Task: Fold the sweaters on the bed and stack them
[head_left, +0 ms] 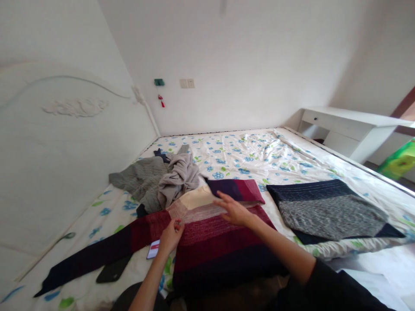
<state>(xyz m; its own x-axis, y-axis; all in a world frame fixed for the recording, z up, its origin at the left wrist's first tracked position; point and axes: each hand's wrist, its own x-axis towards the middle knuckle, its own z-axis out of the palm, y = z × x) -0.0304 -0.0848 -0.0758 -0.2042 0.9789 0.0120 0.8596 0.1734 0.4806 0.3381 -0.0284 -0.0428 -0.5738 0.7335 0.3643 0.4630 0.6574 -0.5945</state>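
A striped sweater (220, 235) in navy, burgundy, pink and cream lies on the bed in front of me. One sleeve (106, 242) stretches out to the left, while the other is folded across the top of the body. At the left shoulder, my left hand (171, 236) is closed, its fingertips pinching the knit edge where the sleeve joins. My right hand (234, 210) is open with fingers spread, over the cream and pink part beside the folded sleeve (238, 190).
Crumpled grey and beige knitwear (162, 179) is heaped behind the sweater. A folded grey-and-navy garment (330, 211) lies to the right. A phone (153, 249) and a black flat object (113, 270) rest near the left sleeve. The headboard (65, 151) borders the left; a white desk (350, 125) stands far right.
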